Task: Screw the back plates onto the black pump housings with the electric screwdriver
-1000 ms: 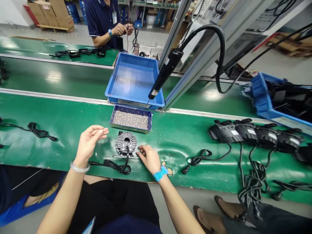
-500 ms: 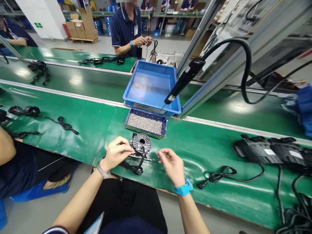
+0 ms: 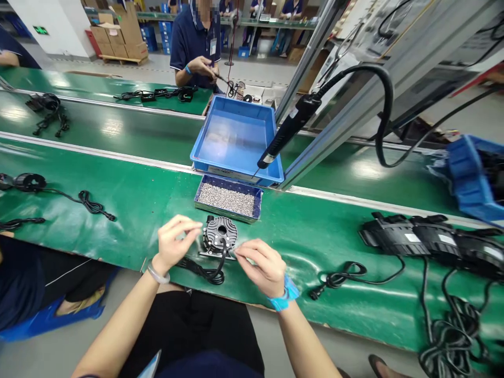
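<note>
A round black ribbed housing (image 3: 220, 232) with a hole in its middle lies on the green bench, its black cable (image 3: 208, 272) coiled at the near side. At the housing's left edge is my left hand (image 3: 176, 241), thumb and fingertips drawn together; anything between them is too small to make out. My right hand (image 3: 262, 266) is pinched at the housing's lower right edge, and what its fingertips hold cannot be made out. Just beyond the housing stands a dark blue tray of small metal screws (image 3: 226, 199).
A blue bin (image 3: 238, 131) stands behind the screw tray. Above it hangs a black electric screwdriver (image 3: 289, 128), bit pointing down. More black housings (image 3: 425, 239) with cables lie at right. A co-worker (image 3: 197, 47) handles a cable across the bench.
My left hand has drawn back up and left from the housing's lower left edge. My right hand has moved left to its lower right edge. The view has shifted slightly.
</note>
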`<state>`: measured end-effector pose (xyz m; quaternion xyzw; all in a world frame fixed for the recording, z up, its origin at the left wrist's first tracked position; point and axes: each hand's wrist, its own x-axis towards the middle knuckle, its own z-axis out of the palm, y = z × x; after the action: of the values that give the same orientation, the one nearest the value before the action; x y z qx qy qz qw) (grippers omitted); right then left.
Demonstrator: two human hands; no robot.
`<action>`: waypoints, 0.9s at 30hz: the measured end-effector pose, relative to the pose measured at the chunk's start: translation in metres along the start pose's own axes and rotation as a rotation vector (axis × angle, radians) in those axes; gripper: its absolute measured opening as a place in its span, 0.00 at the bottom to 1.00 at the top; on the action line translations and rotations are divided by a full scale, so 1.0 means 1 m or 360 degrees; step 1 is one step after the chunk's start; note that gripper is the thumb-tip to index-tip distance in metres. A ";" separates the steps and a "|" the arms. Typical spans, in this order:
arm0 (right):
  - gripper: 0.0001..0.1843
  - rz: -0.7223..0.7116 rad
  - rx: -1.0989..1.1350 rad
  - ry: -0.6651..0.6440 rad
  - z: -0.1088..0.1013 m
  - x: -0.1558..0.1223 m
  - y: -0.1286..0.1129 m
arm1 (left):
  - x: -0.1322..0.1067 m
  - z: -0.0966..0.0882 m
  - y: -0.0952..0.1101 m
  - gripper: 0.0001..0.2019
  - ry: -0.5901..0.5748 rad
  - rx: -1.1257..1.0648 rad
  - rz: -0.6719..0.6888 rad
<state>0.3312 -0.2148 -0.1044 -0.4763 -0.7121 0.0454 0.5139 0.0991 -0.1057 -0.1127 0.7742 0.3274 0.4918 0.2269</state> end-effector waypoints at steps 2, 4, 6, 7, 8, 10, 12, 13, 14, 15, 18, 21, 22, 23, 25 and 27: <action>0.11 -0.0101 -0.0081 -0.0047 -0.001 0.001 0.005 | 0.013 0.006 -0.014 0.08 -0.0134 0.0022 -0.0196; 0.13 -0.0165 -0.0142 -0.0094 -0.003 0.000 0.008 | 0.033 0.016 -0.028 0.11 -0.0409 0.0110 -0.0284; 0.13 -0.0194 -0.0151 -0.0154 -0.006 -0.004 0.010 | 0.057 0.030 -0.041 0.12 -0.0786 0.0309 -0.0281; 0.11 -0.0186 -0.0136 -0.0186 -0.007 -0.006 0.011 | 0.069 0.039 -0.048 0.12 -0.0971 0.0430 -0.0262; 0.10 -0.0155 -0.0122 -0.0214 -0.009 -0.008 0.013 | 0.081 0.048 -0.053 0.12 -0.1130 0.0543 -0.0245; 0.12 -0.0018 -0.0145 -0.0258 -0.013 -0.007 0.021 | 0.100 0.070 -0.063 0.10 -0.1342 0.0684 -0.0237; 0.18 0.0181 -0.0268 -0.0318 -0.016 0.002 0.036 | 0.114 0.091 -0.071 0.07 -0.1471 0.0739 -0.0267; 0.20 0.0283 -0.0353 -0.0369 -0.016 0.011 0.046 | 0.119 0.100 -0.073 0.05 -0.1534 0.0771 -0.0287; 0.20 0.0378 -0.0435 -0.0444 -0.014 0.022 0.058 | 0.123 0.107 -0.075 0.03 -0.1596 0.0803 -0.0306; 0.20 0.0460 -0.0507 -0.0546 -0.011 0.035 0.071 | 0.127 0.113 -0.076 0.04 -0.1648 0.0832 -0.0322; 0.13 0.0652 -0.0674 -0.0966 0.009 0.071 0.111 | 0.130 0.121 -0.072 0.07 -0.1722 0.0896 -0.0323; 0.11 0.0809 -0.0783 -0.1360 0.035 0.091 0.140 | 0.129 0.115 -0.065 0.07 -0.1692 0.0920 -0.0284; 0.12 0.0851 -0.0802 -0.1444 0.042 0.093 0.146 | 0.129 0.111 -0.063 0.06 -0.1670 0.0920 -0.0273; 0.13 0.0884 -0.0811 -0.1500 0.047 0.094 0.149 | 0.128 0.106 -0.060 0.05 -0.1642 0.0915 -0.0266; 0.13 0.0922 -0.0797 -0.1526 0.051 0.092 0.151 | 0.127 0.094 -0.053 0.05 -0.1570 0.0893 -0.0262; 0.10 0.0928 -0.0736 -0.1449 0.046 0.090 0.147 | 0.125 0.080 -0.045 0.07 -0.1499 0.0865 -0.0266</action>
<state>0.3868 -0.0502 -0.1460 -0.6847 -0.6921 0.2284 0.0054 0.1971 0.0141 -0.1000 0.9128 0.3659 -0.0299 0.1790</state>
